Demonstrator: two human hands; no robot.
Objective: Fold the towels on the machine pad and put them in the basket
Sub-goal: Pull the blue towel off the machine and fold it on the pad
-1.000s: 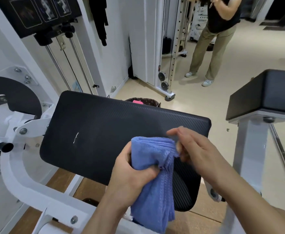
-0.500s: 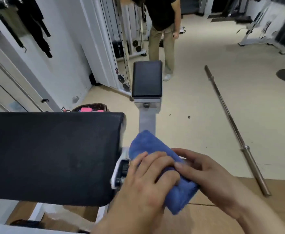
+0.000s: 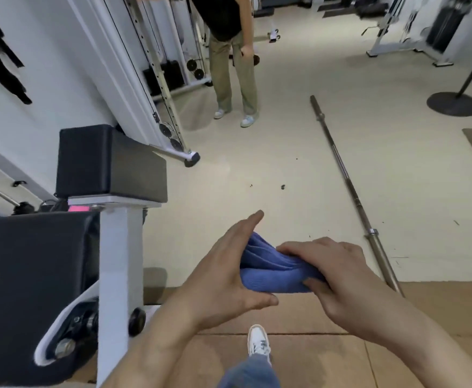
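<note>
A folded blue towel (image 3: 274, 273) is held in the air in the lower middle of the frame, over the edge where the pale floor (image 3: 285, 152) meets a brown mat (image 3: 327, 357). The right hand (image 3: 338, 273) grasps its right end, fingers curled over the top and thumb tucked underneath. The left hand (image 3: 229, 273) is not clenched: its fingers lie straight along the towel's left end, with the thumb stretched out below it, so the cloth sits between the two.

The large black machine pad (image 3: 33, 275) fills the lower left, well apart from the towel. Above it, a smaller black pad (image 3: 106, 161) sits on a white post (image 3: 120, 261). Something pink (image 3: 78, 208) shows just behind the large pad; what holds it cannot be told.

A steel bar (image 3: 349, 186) lies on the floor at the right. Another person (image 3: 232, 65) stands at the top centre beside a white cable machine (image 3: 156, 79). A white shoe (image 3: 258, 343) shows at the bottom, below the hands
</note>
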